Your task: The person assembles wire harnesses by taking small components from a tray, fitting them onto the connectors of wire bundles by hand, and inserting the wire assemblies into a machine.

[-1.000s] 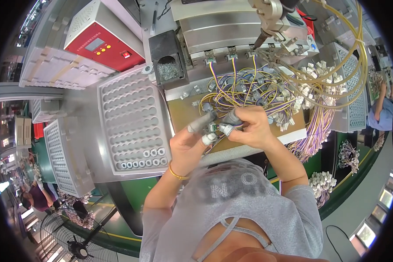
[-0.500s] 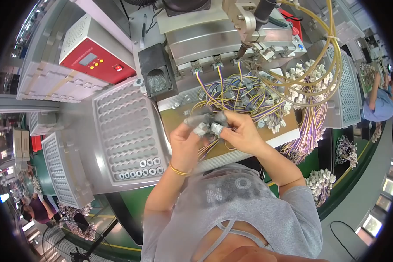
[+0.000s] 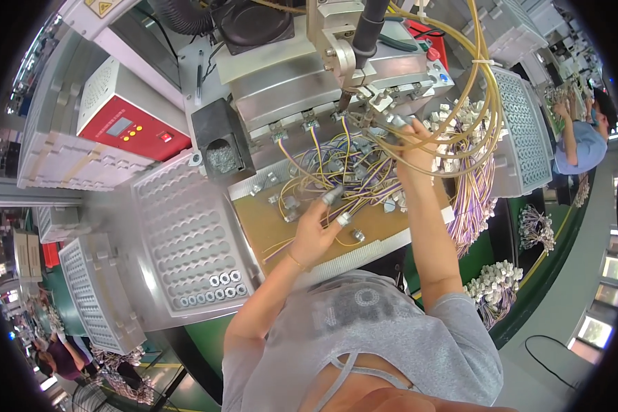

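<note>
My left hand [image 3: 316, 232] is over the near edge of a brown work board [image 3: 271, 237], thumb and forefinger apart, grey and white covers on the tips. The fingers are next to a tangle of yellow and purple wires [image 3: 336, 161] with small clear and grey connectors. My right hand [image 3: 416, 145] reaches to the right end of a metal fixture [image 3: 302, 93], fingers bent together at its clamps; hoses partly cover them, and what they hold I cannot make out. Three wire leads run from small connector pieces [image 3: 311, 122] along the fixture's front.
Left stands a grey tray [image 3: 178, 233] with several ring-shaped parts in its near rows, a red-fronted control box [image 3: 137, 130] behind it. A black box [image 3: 220, 141] adjoins the board. Yellowish hoses [image 3: 491, 110] loop at right, over white-connector wire bundles [image 3: 470, 185]. A co-worker [image 3: 580, 141] is far right.
My hands were together over the board, handling grey pieces; they have parted. The right went forward and right to the fixture, the left down beside the wires. The whole view shifted slightly.
</note>
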The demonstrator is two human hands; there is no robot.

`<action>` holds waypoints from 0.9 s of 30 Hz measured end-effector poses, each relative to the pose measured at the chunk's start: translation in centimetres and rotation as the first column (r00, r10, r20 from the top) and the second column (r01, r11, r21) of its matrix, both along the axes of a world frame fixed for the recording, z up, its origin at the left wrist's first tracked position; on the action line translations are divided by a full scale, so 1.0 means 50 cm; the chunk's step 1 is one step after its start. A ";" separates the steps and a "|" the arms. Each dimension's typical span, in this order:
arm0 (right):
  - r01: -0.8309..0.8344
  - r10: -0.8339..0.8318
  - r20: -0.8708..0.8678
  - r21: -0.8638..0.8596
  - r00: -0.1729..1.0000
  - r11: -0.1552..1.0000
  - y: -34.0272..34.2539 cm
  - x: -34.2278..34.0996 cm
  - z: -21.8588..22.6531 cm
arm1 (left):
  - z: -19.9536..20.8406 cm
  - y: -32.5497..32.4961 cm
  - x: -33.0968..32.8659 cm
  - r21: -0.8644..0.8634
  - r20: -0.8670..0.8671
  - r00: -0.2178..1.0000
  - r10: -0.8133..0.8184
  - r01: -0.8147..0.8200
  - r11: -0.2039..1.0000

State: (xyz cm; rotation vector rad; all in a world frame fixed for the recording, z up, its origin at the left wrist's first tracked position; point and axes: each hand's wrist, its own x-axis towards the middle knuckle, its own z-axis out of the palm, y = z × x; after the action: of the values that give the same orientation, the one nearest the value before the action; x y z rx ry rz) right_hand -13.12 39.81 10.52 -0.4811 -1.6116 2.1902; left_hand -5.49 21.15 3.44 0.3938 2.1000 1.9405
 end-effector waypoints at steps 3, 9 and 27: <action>-0.085 0.085 -0.034 -0.012 0.996 0.996 -0.006 -0.024 -0.042 | 0.020 -0.042 0.011 -0.007 0.081 0.996 0.023 -0.023 1.000; -0.122 0.133 -0.144 0.078 0.981 0.989 0.001 -0.037 -0.087 | 0.017 -0.190 0.044 -0.091 0.048 0.904 0.426 -0.420 0.903; -0.439 0.648 0.128 0.830 0.751 0.345 -0.098 0.120 0.002 | 0.049 -0.249 0.123 -0.454 -0.466 0.844 0.267 -0.486 0.747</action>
State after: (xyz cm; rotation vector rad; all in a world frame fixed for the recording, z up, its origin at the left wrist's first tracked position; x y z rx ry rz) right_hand -7.13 34.93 10.62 0.7003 -2.6494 1.3787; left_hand 0.64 8.68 5.91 0.2196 3.0820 1.3653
